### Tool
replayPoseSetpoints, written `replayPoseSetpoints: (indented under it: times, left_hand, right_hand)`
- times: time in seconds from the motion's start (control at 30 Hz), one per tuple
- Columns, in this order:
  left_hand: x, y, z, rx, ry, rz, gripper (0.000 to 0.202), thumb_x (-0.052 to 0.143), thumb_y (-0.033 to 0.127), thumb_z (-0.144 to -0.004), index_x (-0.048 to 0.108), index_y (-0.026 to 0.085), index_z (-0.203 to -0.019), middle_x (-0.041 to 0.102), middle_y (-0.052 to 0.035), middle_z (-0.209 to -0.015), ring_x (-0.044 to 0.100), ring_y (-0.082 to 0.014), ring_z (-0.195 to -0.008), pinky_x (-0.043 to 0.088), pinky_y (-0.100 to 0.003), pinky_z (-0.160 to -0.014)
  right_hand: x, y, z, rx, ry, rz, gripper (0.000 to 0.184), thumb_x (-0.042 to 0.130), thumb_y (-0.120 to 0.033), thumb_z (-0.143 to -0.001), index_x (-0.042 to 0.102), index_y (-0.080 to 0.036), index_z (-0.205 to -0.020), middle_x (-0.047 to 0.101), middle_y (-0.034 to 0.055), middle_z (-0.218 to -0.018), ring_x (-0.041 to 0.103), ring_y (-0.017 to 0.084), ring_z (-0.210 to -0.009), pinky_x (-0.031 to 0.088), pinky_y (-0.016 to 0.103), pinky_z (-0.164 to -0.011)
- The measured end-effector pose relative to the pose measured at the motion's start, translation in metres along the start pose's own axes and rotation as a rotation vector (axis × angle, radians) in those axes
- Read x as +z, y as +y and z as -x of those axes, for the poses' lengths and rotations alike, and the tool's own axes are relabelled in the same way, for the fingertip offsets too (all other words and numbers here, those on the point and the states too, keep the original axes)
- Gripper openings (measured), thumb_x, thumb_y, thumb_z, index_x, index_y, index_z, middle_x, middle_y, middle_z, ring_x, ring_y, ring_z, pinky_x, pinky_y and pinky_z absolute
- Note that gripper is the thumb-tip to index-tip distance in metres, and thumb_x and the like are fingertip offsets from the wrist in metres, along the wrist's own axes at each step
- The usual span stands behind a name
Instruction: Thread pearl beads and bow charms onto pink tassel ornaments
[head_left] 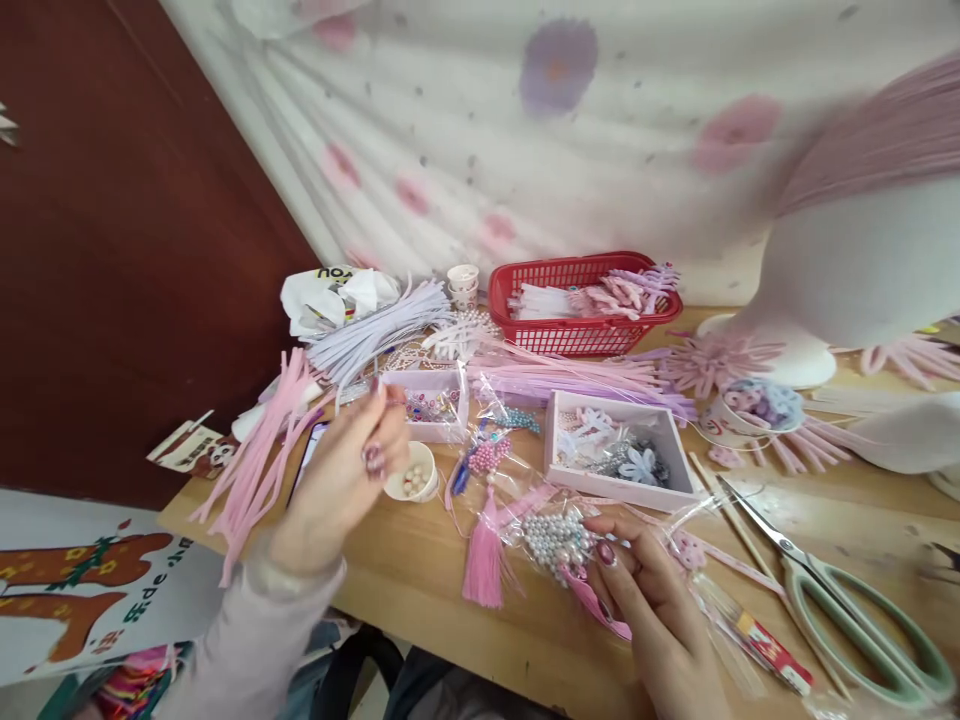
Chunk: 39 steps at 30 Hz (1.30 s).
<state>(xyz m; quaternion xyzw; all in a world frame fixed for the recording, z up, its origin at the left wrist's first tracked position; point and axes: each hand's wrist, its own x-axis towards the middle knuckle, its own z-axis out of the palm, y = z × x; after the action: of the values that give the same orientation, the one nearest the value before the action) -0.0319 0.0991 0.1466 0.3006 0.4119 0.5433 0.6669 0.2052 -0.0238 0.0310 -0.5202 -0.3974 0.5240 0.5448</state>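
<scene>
My left hand is raised over the left part of the table, fingers curled together in a pinch. Whatever it may hold is too small to make out. Just right of it stands a paper cup with a few pale beads, and behind it a white box of small colourful beads. My right hand pinches the edge of a cluster of grey-white pearl beads near the table's front edge. Beside that cluster lie a pink tassel, a pink bead cluster and a pink ribbon.
Large green-handled scissors lie at the right, alongside a wooden stick. A white tray holds ornaments. Behind are a red basket and bundles of pipe cleaners. A white mannequin head stands at the right.
</scene>
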Motion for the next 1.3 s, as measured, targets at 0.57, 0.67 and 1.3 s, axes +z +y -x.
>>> replayPoseSetpoints:
  times: [0.57, 0.67, 1.3]
  left_hand:
    - [-0.014, 0.000, -0.087, -0.059, 0.201, -0.068, 0.029, 0.044, -0.008, -0.088, 0.066, 0.012, -0.085, 0.073, -0.0047, -0.079, 0.074, -0.0113, -0.082, 0.059, -0.023, -0.090]
    - [-0.018, 0.000, -0.093, -0.037, 0.183, -0.161, 0.024, 0.051, -0.002, -0.089, 0.066, 0.013, -0.078, 0.076, -0.0083, -0.083, 0.075, -0.0159, -0.084, 0.059, -0.031, -0.090]
    - [0.019, -0.127, 0.063, 0.156, -0.234, -0.512, 0.018, 0.068, 0.025, -0.091, 0.070, 0.021, -0.108, 0.072, -0.0006, -0.079, 0.065, -0.0097, -0.055, 0.054, -0.019, -0.050]
  right_hand:
    - [-0.009, -0.010, 0.003, 0.076, 0.091, 0.029, 0.029, 0.065, -0.055, -0.091, 0.067, -0.032, -0.109, 0.058, -0.0002, -0.071, 0.053, 0.016, -0.063, 0.048, 0.020, -0.057]
    - [-0.005, -0.011, 0.002, 0.044, 0.108, -0.001, 0.027, 0.066, -0.052, -0.091, 0.067, -0.031, -0.108, 0.058, -0.0008, -0.071, 0.050, 0.014, -0.061, 0.046, 0.020, -0.056]
    - [0.008, -0.026, -0.001, -0.076, -0.032, -0.045, 0.027, 0.068, -0.041, -0.094, 0.065, -0.020, -0.078, 0.069, 0.0004, -0.059, 0.053, 0.009, -0.047, 0.039, 0.019, -0.047]
